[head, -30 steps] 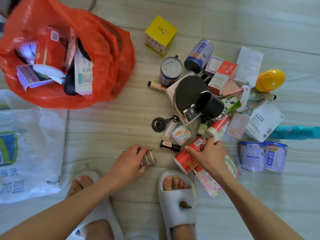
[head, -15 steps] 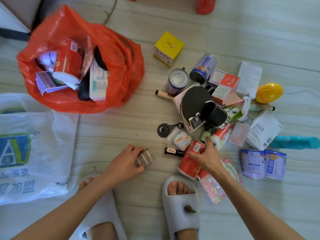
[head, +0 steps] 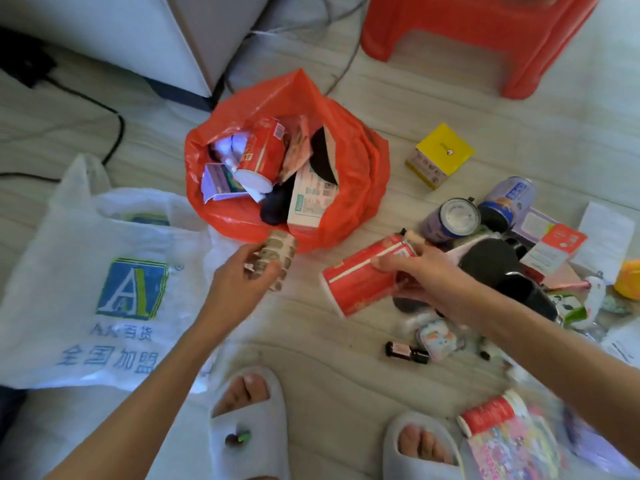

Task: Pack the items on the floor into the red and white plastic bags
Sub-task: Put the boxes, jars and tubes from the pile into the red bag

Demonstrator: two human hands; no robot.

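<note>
Pale wood-grain floor (head: 329,368) under me, a red stool (head: 485,32) beyond. The white bag (head: 86,271) lies flat at my left, the red bag (head: 346,161) open ahead. My left hand (head: 239,289) grips a patterned roll (head: 277,258) near the red bag; my right hand (head: 422,271) grips a red cup (head: 356,282) above the floor.

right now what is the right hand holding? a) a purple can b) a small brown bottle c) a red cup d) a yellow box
c: the right hand grips a red cup lifted off the floor near the red bag, while the yellow box, the brown bottle and the purple can lie untouched on the floor.
</note>
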